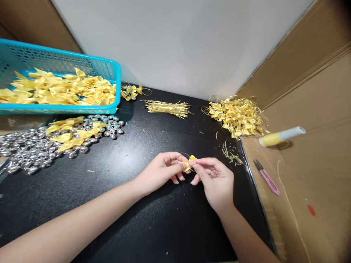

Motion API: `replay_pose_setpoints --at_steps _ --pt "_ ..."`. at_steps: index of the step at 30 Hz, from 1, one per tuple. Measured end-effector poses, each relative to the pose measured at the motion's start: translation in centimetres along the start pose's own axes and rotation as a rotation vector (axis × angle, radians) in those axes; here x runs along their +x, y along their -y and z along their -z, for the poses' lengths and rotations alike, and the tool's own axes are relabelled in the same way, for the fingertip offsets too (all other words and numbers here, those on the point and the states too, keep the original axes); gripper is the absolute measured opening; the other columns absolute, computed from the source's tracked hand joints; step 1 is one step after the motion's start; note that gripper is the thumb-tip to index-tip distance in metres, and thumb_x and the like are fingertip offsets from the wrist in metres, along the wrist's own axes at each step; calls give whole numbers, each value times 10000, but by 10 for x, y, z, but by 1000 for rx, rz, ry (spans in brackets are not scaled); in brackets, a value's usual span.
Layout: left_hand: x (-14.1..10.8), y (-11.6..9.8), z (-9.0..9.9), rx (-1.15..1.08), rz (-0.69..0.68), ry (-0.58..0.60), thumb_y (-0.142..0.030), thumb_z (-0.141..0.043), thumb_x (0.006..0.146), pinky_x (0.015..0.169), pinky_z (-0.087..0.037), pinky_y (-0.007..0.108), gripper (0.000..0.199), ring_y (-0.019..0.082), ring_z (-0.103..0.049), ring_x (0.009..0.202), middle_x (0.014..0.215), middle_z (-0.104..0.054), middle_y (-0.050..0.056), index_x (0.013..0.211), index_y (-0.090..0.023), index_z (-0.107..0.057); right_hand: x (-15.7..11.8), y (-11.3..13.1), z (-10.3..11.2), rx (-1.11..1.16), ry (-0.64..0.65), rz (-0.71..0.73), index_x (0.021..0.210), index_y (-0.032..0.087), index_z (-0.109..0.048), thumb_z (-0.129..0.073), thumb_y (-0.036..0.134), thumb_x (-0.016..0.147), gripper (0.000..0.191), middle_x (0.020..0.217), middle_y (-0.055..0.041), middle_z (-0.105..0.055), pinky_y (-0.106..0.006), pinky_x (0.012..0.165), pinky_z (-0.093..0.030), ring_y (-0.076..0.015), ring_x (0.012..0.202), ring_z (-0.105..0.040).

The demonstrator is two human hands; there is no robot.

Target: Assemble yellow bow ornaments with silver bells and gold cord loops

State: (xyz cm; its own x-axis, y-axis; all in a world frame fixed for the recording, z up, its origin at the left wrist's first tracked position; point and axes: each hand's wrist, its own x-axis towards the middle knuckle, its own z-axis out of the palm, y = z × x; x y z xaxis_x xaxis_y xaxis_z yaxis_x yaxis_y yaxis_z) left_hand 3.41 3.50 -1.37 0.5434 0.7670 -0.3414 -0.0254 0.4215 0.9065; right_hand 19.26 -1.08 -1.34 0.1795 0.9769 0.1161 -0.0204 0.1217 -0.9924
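Over the black table, a small yellow ribbon bow (192, 158) with a thin gold cord loop is pinched between both hands. My left hand (167, 166) is closed on its left side, thumb against forefinger. From the other side my right hand (215, 177) grips it with thumb and fingertips. The fingers cover much of the bow, so its middle is hidden. Beyond the hands lies a bundle of cut gold cords (168, 108). A heap of yellow bows with cord loops (237, 115) sits at the back right.
A turquoise basket (82, 107) of yellow bows stands at the back left, with silver bells or beads (35, 148) before it. Cord scraps (231, 155) lie near the table's right edge. On cardboard beyond are pink-handled snips (268, 179) and a ribbon tube (282, 136).
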Motion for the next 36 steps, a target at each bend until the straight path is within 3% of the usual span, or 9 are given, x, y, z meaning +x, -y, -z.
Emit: replay_pose_setpoints --at_steps 8,19,29,36 --pt "-1 5 -2 -10 11 3 -304 -708 770 510 -479 174 211 76 -577 583 727 -644 -2 871 -134 -634 -3 -1 1 -19 -1 68 838 220 -710 -692 99 808 126 773 15 -767 -158 393 -530 -75 419 -641" --pt "0 6 -4 28 38 -78 -327 -735 731 475 -454 173 232 70 -541 524 648 -610 -13 797 -129 -632 -6 1 5 -131 -34 206 862 214 -723 -697 94 806 135 826 -21 -781 -199 384 -536 -88 414 -630" --pt "-1 8 -4 -45 -32 -4 -302 -693 779 513 -493 182 195 91 -581 617 725 -607 -19 865 -149 -608 -5 -1 0 -140 6 147 838 206 -713 -708 130 805 83 709 -5 -752 -201 382 -529 -103 408 -634" --pt "0 9 -5 -45 -24 19 -299 -731 746 518 -479 187 241 93 -546 618 701 -590 -21 875 -146 -596 -5 -1 -2 -81 -36 92 817 191 -701 -722 187 803 26 716 -12 -758 -197 347 -524 -106 387 -628"
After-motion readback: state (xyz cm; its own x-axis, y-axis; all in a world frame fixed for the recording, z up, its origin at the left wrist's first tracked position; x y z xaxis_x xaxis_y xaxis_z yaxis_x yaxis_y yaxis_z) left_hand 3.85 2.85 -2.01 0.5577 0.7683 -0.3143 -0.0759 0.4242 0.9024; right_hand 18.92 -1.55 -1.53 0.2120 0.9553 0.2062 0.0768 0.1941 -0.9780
